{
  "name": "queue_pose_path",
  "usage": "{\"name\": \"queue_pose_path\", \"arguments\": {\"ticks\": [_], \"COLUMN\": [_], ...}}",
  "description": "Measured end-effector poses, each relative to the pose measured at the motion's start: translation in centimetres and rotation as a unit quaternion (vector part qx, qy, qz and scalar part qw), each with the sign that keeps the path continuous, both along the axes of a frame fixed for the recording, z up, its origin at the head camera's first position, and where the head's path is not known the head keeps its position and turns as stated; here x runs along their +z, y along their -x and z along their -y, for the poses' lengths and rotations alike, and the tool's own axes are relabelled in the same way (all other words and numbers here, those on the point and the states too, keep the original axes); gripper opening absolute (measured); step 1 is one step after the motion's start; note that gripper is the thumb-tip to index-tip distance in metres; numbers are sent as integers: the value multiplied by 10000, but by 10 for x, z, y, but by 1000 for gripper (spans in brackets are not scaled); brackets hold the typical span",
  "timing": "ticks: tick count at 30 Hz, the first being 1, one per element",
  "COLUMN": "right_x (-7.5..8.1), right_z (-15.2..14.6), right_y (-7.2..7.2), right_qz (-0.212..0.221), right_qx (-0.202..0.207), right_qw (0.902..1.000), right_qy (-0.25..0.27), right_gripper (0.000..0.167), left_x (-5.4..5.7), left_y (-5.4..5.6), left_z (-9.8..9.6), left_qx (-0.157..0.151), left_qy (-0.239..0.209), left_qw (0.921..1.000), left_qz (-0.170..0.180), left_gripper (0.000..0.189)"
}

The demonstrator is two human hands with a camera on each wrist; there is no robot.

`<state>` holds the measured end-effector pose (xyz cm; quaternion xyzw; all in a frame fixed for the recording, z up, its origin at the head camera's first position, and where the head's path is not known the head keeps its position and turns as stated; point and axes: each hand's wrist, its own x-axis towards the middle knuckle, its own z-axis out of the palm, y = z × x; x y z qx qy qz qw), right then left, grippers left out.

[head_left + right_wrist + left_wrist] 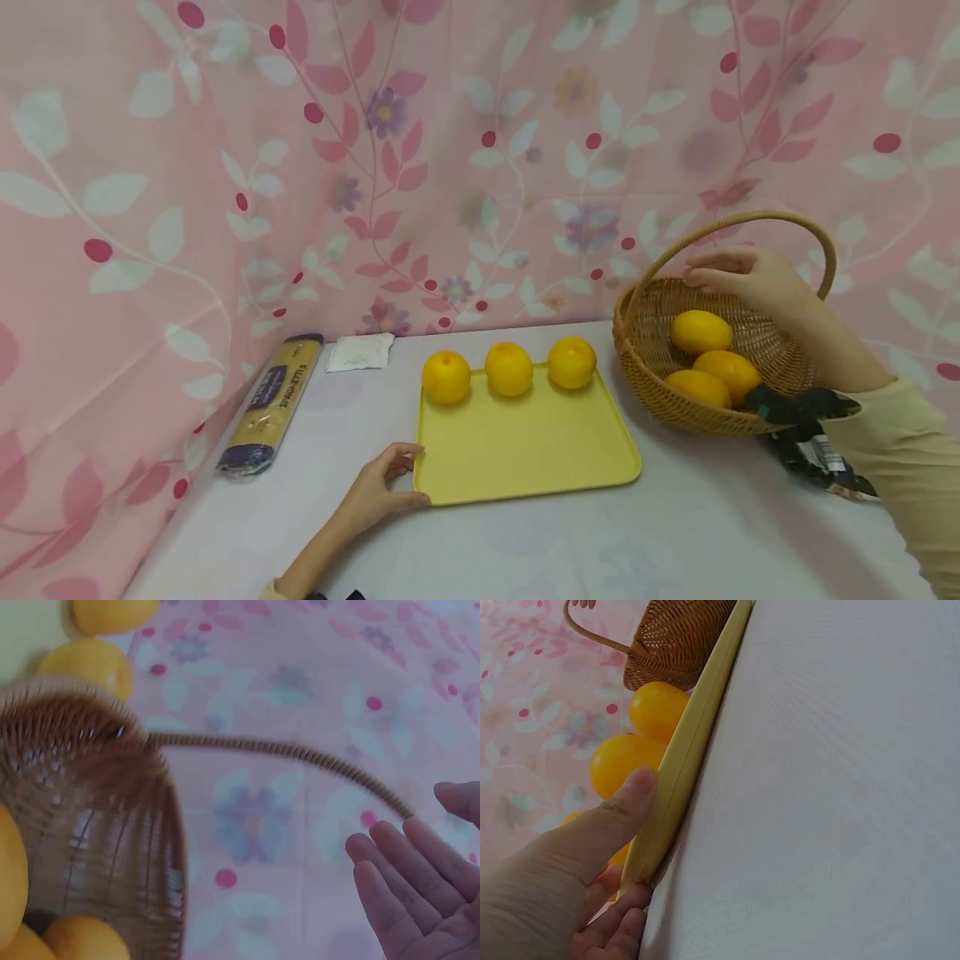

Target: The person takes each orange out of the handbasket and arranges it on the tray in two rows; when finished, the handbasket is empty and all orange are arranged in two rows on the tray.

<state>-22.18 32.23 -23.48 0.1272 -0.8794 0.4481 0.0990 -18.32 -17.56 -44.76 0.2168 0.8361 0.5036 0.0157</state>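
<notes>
My left hand (386, 483) holds the near left corner of a yellow tray (525, 442), its thumb on the rim and its fingers curled at the left edge. Along the tray's far edge stand three round orange-yellow fruits, a left one (446, 377), a middle one (509, 368) and a right one (572, 362). Over a wicker basket (780, 346), below the arch of its handle (750, 218), my right hand (731, 273) is raised with fingers extended and nothing in them. Oval yellow fruits (701, 332) lie inside the basket.
A spaghetti packet (273, 404) lies at the left, with a small white packet (361, 352) beside its top end. A dark crumpled packet (813, 450) is by the basket's right front, partly behind the right forearm. A pink floral curtain (465, 167) hangs behind the table.
</notes>
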Motion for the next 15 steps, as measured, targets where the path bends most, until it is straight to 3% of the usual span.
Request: {"name": "queue_pose_path", "arguments": {"ticks": [8,12,15], "right_x": [-15,-27,-36], "right_z": [-23,-31,-36], "right_y": [29,49,55], "right_qz": [-189,-205,-35], "right_qx": [-760,-976,-922], "right_qw": [9920,9878,9905], "right_qy": [-987,-1200,-1023], "right_gripper": [48,58,66], "left_x": [21,22,13], "left_y": [-12,-11,-7], "left_z": [-10,-11,-9], "left_qx": [-22,1,-19], "left_qy": [-63,-42,-78], "left_qw": [9999,9998,9998], "left_qz": [150,187,192], "left_gripper": [59,59,60]}}
